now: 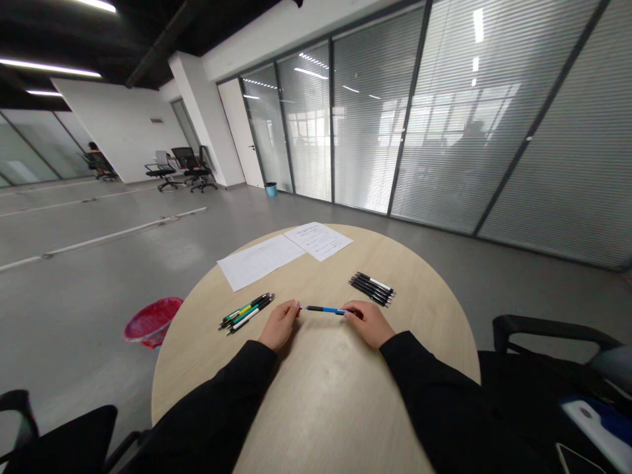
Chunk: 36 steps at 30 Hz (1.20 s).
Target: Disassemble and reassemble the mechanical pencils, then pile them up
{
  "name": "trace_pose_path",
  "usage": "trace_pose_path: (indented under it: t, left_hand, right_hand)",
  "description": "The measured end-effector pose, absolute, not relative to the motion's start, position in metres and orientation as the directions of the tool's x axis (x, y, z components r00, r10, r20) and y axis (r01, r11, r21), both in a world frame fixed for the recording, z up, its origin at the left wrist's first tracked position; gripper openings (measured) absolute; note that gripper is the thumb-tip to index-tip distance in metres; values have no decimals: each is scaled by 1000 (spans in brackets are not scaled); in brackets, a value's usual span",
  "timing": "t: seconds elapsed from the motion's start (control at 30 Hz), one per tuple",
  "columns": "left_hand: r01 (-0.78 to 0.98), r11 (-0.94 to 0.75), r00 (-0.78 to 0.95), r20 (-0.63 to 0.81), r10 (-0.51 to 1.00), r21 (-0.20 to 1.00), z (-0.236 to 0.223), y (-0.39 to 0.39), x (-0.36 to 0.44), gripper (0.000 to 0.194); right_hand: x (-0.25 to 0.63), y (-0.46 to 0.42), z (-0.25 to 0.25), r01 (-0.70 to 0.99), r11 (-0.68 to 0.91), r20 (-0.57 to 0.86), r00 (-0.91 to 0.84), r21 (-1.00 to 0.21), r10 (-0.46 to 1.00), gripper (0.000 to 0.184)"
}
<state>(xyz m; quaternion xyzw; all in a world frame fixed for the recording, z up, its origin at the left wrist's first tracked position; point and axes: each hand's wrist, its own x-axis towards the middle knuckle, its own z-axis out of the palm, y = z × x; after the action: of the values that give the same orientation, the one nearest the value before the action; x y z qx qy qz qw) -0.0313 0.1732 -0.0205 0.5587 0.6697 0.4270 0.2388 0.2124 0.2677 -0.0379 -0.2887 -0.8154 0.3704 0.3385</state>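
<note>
A blue pen (pixel 323 309) lies level just above the round wooden table (pixel 316 395), held at both ends. My left hand (pixel 280 324) pinches its tip on the left side. My right hand (pixel 368 322) grips its other end with curled fingers. Left of my left hand lies a small bunch of green, black and white pens (pixel 247 311). Beyond my right hand lies a group of black pens (pixel 372 288).
Two white paper sheets (pixel 261 261) (pixel 320 239) lie at the table's far side. A red basket (pixel 152 320) stands on the floor to the left. Black chair parts (pixel 543 329) sit at right and lower left. Glass walls with blinds stand behind.
</note>
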Motion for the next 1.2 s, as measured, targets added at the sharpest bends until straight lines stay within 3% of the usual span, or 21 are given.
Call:
trace_pose_path:
  t: [0.6,0.9,1.2]
  left_hand:
    - [509,-21,-176,128,976,860,-20,172,-27,43]
    - [595,-124,-96,223,970,794,-16,169,-29,29]
    - [560,-96,-108,188,976,823,-19,168,-30,21]
  right_hand:
    - [212,267,-36,215,585,353,-620,-782,700,16]
    - [214,270,-38,219,588,357,-617,-778,702,16]
    - [213,269,-39,228,579,356,-599,-783,717,16]
